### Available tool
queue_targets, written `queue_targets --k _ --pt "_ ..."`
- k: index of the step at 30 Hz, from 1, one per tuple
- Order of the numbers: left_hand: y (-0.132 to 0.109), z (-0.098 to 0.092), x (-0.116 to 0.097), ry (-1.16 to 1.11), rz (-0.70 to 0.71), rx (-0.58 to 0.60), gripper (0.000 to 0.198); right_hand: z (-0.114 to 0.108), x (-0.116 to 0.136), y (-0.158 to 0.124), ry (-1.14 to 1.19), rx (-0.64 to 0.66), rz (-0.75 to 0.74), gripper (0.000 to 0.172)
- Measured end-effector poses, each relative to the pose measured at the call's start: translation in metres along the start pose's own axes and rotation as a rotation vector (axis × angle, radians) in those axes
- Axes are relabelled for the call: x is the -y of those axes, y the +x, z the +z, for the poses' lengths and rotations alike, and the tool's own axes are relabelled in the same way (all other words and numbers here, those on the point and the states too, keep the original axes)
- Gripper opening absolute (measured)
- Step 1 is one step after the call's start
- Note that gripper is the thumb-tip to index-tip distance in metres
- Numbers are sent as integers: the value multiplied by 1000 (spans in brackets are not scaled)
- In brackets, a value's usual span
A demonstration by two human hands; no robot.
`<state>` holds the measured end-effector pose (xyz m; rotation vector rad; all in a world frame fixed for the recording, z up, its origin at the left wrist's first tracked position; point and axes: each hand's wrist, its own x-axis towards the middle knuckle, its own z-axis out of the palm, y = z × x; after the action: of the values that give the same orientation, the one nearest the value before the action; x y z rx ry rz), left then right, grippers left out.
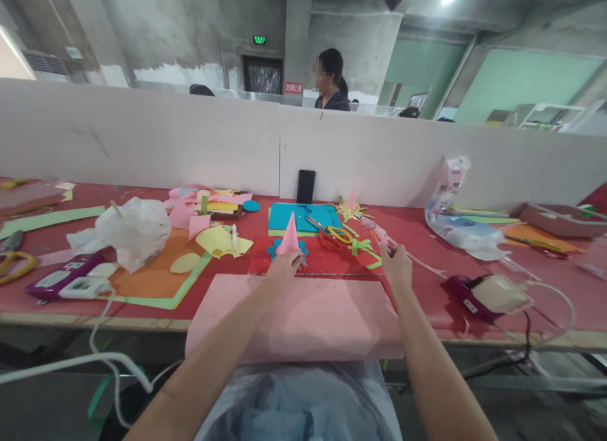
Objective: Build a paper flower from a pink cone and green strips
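Note:
My left hand is closed at the base of a pink paper cone, its fingertips partly hidden. The cone stands point up over blue scalloped paper, on a red board. Farther right, my right hand pinches a crinkled pink and clear strip that lies across the tabletop. Between the hands, scissors with yellow handles rest partly on blue sheets. Behind them, a second pink cone sits among pale yellow paper strips.
Pink sheet material hangs over the table's front edge. At left are a crumpled white bag, orange paper and a purple power strip. At right, another power strip trails cables. A phone leans against the partition.

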<state>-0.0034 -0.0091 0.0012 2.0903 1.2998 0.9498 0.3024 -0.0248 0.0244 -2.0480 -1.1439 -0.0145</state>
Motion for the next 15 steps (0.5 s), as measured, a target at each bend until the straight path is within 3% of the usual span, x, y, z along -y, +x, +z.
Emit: queue_targets --k 7,15 --pt "2 0 -1 -14 -9 15 25 9 13 28 -151 26 -35 39" --pt "1 -1 0 18 10 2 25 39 11 58 -337 189 14 44"
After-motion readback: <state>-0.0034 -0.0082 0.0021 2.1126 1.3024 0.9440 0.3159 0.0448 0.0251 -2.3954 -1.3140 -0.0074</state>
